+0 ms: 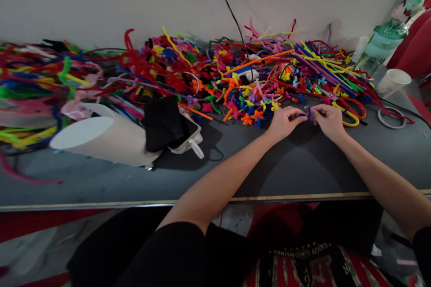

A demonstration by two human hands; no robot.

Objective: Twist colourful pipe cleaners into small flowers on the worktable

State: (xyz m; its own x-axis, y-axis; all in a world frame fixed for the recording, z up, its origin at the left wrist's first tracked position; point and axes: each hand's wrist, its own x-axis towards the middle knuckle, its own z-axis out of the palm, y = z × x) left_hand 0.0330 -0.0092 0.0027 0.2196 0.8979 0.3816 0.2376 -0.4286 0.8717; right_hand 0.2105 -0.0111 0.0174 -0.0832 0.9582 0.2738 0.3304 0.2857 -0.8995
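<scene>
Between my two hands is a small purple pipe cleaner [309, 114], held just above the dark grey table [296, 166]. My left hand [286, 121] pinches its left end between thumb and fingers. From the other side, my right hand [326, 119] closes its fingertips on it; part of the piece is hidden behind them. Right behind the hands lies a heap of small pipe-cleaner flowers, with an orange flower [247, 119] near my left hand. A yellow pipe-cleaner loop [352, 122] rests beside my right hand.
Loose pipe cleaners [330, 69] in many colours are piled along the wall. To the left stand a white tilted cylinder [111, 136] and a black phone [164, 123]. On the right are a paper cup [393, 83], a green bottle [382, 47] and a white ring [387, 123].
</scene>
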